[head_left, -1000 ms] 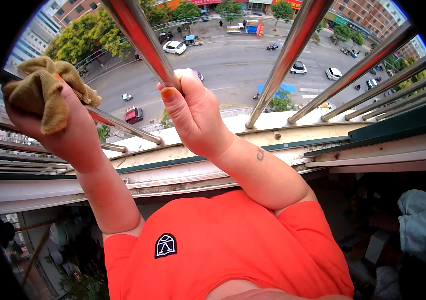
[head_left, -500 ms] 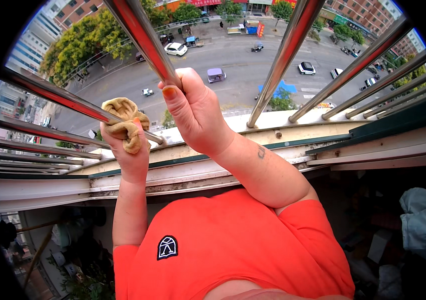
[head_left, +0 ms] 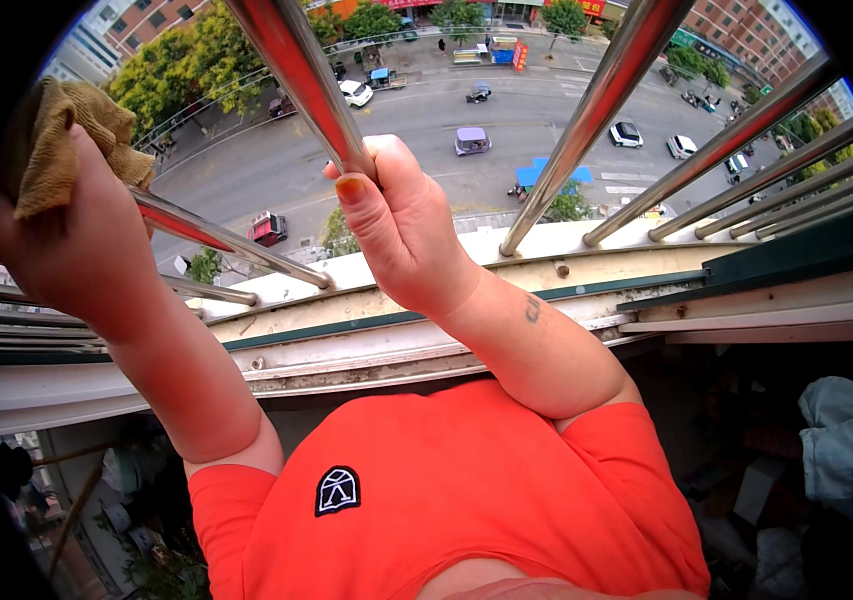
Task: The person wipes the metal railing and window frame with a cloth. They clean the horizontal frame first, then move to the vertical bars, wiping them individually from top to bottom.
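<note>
My left hand (head_left: 81, 240) is closed around a tan cloth (head_left: 76, 135), pressed about a shiny metal bar (head_left: 236, 250) at the left. The cloth hides the part of the bar under it. My right hand (head_left: 401, 220) grips the neighbouring metal bar (head_left: 311, 85) near the middle, its thumb lying across the front and its fingers wrapped behind. Both bars are polished and mirror the red of my shirt. Below my hands runs the pale window ledge (head_left: 466, 262) where the bars stand.
More metal bars (head_left: 596, 110) of the window guard continue to the right. A white sliding-window track (head_left: 366, 365) lies in front of me. Far below is a street (head_left: 396, 145) with vehicles. Indoors at the right hangs a pale blue cloth item (head_left: 846, 445).
My left hand has slid the tan cloth up along its bar, away from the ledge and toward the upper left. My right hand keeps its grip on the other bar.
</note>
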The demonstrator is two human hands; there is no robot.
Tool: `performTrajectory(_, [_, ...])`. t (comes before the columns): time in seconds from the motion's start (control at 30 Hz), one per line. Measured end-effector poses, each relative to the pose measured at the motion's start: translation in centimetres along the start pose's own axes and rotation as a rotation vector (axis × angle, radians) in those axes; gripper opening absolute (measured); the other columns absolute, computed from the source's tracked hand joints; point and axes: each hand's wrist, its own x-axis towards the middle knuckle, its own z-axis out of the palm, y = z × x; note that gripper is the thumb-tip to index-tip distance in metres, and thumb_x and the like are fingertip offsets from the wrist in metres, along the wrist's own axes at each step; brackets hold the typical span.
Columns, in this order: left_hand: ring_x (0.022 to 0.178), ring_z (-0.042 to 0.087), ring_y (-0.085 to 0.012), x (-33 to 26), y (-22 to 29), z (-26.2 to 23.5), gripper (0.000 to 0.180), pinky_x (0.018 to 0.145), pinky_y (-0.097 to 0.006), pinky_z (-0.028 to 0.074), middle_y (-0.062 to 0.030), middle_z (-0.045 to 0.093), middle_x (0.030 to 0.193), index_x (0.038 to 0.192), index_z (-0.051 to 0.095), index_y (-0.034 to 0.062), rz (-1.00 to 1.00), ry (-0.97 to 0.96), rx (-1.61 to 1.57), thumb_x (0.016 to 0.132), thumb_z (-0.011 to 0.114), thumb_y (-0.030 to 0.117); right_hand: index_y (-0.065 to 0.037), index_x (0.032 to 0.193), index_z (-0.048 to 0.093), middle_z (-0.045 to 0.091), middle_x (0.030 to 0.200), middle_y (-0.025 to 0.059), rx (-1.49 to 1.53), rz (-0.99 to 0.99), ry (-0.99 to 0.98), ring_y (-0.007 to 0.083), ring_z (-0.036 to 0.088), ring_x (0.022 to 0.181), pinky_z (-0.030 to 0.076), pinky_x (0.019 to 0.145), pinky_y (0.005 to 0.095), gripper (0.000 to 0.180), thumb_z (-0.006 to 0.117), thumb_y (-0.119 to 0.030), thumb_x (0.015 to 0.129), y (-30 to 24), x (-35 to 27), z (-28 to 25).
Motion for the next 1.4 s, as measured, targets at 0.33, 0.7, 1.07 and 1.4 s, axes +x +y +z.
performTrajectory(0.33, [0.116, 0.056, -0.0304, -8.9, -1.0, -1.4, 0.059, 0.106, -0.042, 0.041, -0.0114, 0.058, 0.134, 0.135, 0.054, 0.0049, 0.124, -0.301, 0.022, 0.08, 0.074, -0.002, -0.005, 0.105, 0.05, 0.059, 0.073, 0.007, -0.037, -0.008, 0.003, 0.0185, 0.061, 0.063, 0.049, 0.059, 0.0312, 0.029, 0.054, -0.033, 0.106, -0.1, 0.1, -0.1])
performTrajectory(0.7, [0.118, 0.053, -0.0356, -18.7, -0.7, -3.6, 0.059, 0.099, -0.044, 0.046, -0.0147, 0.053, 0.127, 0.131, 0.057, 0.0136, -0.02, -0.626, -0.112, 0.078, 0.081, 0.003, -0.004, 0.106, 0.05, 0.059, 0.074, 0.008, -0.046, -0.025, 0.023, 0.0184, 0.062, 0.063, 0.05, 0.06, 0.0316, 0.027, 0.055, -0.031, 0.106, 0.1, 0.0, 0.0])
performTrajectory(1.07, [0.117, 0.056, -0.0261, -5.8, 0.1, -0.8, 0.048, 0.107, -0.039, 0.041, -0.0051, 0.065, 0.126, 0.129, 0.061, 0.0065, 0.103, -0.234, -0.122, 0.083, 0.074, -0.003, -0.004, 0.106, 0.049, 0.058, 0.075, 0.0071, -0.004, 0.031, -0.001, 0.0167, 0.063, 0.063, 0.05, 0.059, 0.0305, 0.029, 0.054, -0.033, 0.106, -0.2, 0.0, -0.2])
performTrajectory(1.4, [0.117, 0.062, -0.02, -2.6, 0.5, -0.7, 0.046, 0.105, -0.03, 0.051, -0.0065, 0.064, 0.131, 0.13, 0.057, 0.0034, 0.053, -0.152, -0.097, 0.087, 0.068, -0.008, -0.004, 0.106, 0.049, 0.058, 0.075, 0.0069, -0.039, -0.004, 0.001, 0.0177, 0.061, 0.066, 0.05, 0.062, 0.031, 0.03, 0.053, -0.034, 0.106, 0.0, 0.0, -0.2])
